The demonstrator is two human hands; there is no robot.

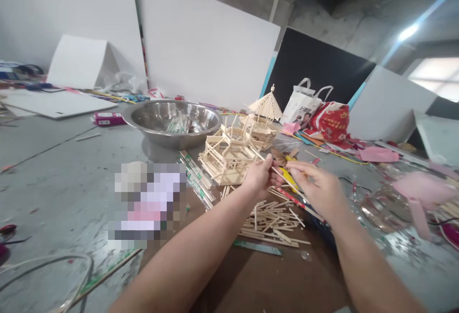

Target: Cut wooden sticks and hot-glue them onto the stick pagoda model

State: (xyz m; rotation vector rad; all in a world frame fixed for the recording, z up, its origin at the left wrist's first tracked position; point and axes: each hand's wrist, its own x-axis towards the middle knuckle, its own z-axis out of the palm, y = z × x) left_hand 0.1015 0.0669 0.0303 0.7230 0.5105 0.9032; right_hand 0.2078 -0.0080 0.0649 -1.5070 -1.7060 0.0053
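Right of centre in the frame, the left hand pinches a thin wooden stick; the right hand curls beside it, its grip unclear. The stick looks light, stiff, snappable, best held mid-length. Mid-frame, behind, stands a stick model.

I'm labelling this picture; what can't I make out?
Head view throughout:
Patch: pixelated, so what lies beneath is unreadable.
Yellow thing: partly covered by the right hand.
Bundle in the bowl: too small to identify.
Purple thing, far right: cut off by picture edge.
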